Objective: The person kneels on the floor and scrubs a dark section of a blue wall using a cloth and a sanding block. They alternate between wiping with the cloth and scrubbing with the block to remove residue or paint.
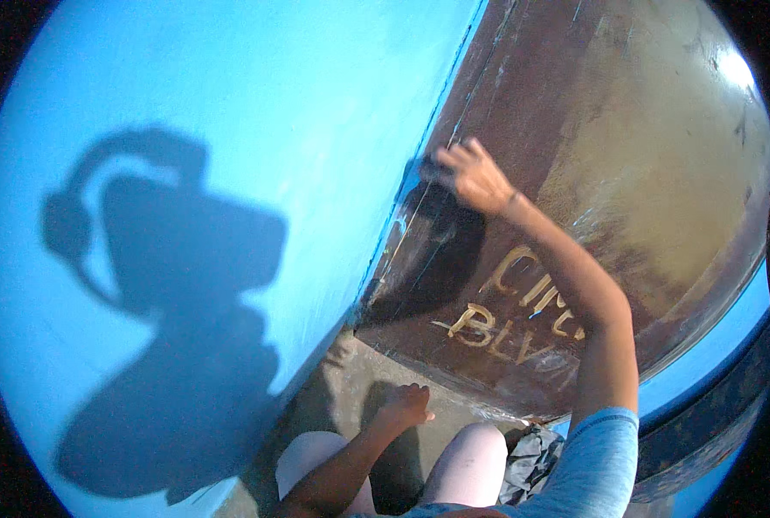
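My right hand (474, 176) reaches out to the brown curved panel (527, 129), at its edge beside the bright blue wall (307, 97). Its fingers are bent and blurred; something dark lies at the fingertips, and whether this is a held thing or shadow cannot be told. Lower down, my left hand (409, 405) hangs above the concrete floor (385, 369) between my knees, fingers loosely curled and thumb apart, with nothing visible in it. Pale hand-painted writing (472, 324) marks the lower part of the panel, partly hidden behind my right arm.
A crumpled dark plastic sheet or bag (532, 460) lies by my right knee. Beyond it curves a thick dark rim (702, 401) with a blue band (728, 330). My shadow falls across the blue wall. Panel and wall meet the floor in a narrow corner.
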Demonstrator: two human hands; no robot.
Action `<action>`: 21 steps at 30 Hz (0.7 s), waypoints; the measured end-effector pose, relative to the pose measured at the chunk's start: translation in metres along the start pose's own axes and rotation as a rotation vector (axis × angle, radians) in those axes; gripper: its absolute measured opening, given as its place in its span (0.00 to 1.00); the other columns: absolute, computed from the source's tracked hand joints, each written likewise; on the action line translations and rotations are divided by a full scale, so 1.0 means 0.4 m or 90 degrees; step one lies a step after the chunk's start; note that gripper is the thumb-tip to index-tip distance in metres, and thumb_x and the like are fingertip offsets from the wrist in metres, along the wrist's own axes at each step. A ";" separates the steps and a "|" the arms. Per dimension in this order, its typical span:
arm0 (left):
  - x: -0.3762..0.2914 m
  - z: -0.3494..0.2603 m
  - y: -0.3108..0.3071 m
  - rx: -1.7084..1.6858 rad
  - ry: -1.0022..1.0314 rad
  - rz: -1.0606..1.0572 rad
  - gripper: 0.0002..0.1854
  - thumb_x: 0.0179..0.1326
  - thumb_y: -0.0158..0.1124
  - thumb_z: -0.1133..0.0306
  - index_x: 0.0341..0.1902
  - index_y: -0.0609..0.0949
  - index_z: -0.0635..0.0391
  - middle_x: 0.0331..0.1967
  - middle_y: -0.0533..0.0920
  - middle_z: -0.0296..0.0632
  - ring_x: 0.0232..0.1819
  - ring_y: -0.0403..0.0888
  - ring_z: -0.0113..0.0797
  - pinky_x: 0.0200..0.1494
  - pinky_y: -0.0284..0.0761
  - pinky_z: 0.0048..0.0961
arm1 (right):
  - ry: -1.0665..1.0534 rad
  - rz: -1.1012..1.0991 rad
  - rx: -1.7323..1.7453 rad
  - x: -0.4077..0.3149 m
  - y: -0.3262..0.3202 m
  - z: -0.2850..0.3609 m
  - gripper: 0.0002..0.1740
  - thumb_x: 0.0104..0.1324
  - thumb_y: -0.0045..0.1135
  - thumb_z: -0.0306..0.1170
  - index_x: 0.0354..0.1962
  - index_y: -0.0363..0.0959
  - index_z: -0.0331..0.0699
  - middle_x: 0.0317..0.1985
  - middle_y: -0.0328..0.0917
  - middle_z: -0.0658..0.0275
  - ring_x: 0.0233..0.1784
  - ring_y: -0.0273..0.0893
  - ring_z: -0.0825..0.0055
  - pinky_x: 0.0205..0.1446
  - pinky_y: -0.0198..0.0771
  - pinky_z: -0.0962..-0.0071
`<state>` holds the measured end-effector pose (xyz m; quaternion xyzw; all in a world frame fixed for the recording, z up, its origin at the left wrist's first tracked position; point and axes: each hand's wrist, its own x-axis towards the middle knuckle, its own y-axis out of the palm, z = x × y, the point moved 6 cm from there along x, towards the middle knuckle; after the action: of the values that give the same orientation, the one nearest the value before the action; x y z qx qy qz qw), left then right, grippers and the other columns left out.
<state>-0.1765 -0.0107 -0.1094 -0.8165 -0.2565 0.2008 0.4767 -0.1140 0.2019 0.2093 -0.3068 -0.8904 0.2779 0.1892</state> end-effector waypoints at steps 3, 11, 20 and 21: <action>0.018 0.021 0.041 -0.023 0.032 -0.042 0.33 0.53 0.64 0.45 0.54 0.75 0.59 0.43 0.81 0.52 0.45 0.81 0.53 0.47 0.75 0.50 | 0.140 -0.308 -0.307 0.030 -0.209 -0.221 0.25 0.60 0.51 0.30 0.55 0.75 0.60 0.54 0.71 0.59 0.56 0.69 0.60 0.57 0.61 0.53; 0.002 -0.010 -0.004 -0.034 0.025 -0.057 0.33 0.53 0.64 0.45 0.52 0.75 0.62 0.41 0.81 0.54 0.45 0.81 0.53 0.46 0.75 0.49 | 0.148 -0.280 -0.114 0.007 -0.069 -0.093 0.27 0.57 0.53 0.26 0.54 0.76 0.56 0.50 0.72 0.60 0.49 0.70 0.64 0.51 0.61 0.59; 0.014 0.012 0.014 -0.036 0.034 -0.070 0.31 0.52 0.65 0.44 0.45 0.76 0.61 0.40 0.82 0.53 0.42 0.81 0.54 0.45 0.76 0.50 | 0.144 -0.379 -0.237 0.055 -0.301 -0.288 0.27 0.54 0.55 0.27 0.52 0.78 0.60 0.43 0.72 0.63 0.46 0.69 0.66 0.46 0.59 0.64; 0.011 0.003 0.011 -0.043 0.038 -0.073 0.30 0.52 0.65 0.44 0.45 0.76 0.61 0.40 0.82 0.53 0.42 0.81 0.54 0.45 0.76 0.50 | 0.160 -0.388 -0.202 0.058 -0.310 -0.313 0.25 0.55 0.54 0.27 0.51 0.78 0.58 0.44 0.72 0.61 0.45 0.69 0.65 0.46 0.59 0.64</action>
<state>-0.1730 -0.0090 -0.1142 -0.8218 -0.2952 0.1396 0.4670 -0.1224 0.1830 0.3858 -0.0848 -0.9428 0.0270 0.3214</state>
